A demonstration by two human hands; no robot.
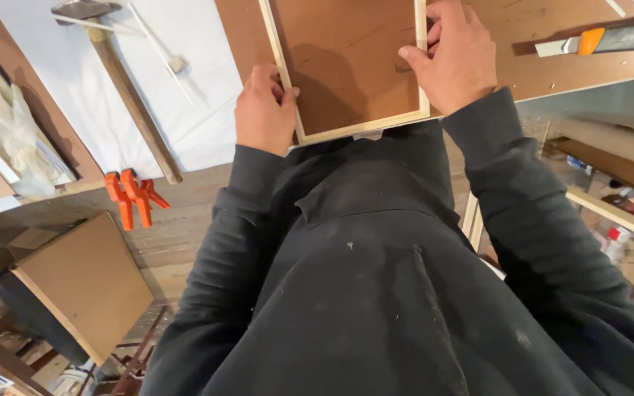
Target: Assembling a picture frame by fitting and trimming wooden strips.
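A pale wooden frame (pixel 365 130) with a brown board panel (pixel 346 59) inside it lies on the brown workbench (pixel 537 66), its near edge against my dark sweatshirt. My left hand (pixel 264 110) grips the frame's left rail, fingers curled over it. My right hand (pixel 453 55) grips the right rail, thumb resting on the panel.
A hammer (pixel 130 92) with a long wooden handle lies on a white sheet (pixel 185 88) at the left. Two orange clamps (pixel 130 194) sit at the bench edge. An orange-handled scraper (pixel 599 40) lies at the far right. Below are a brown board (pixel 86 282) and shelves (pixel 614 209).
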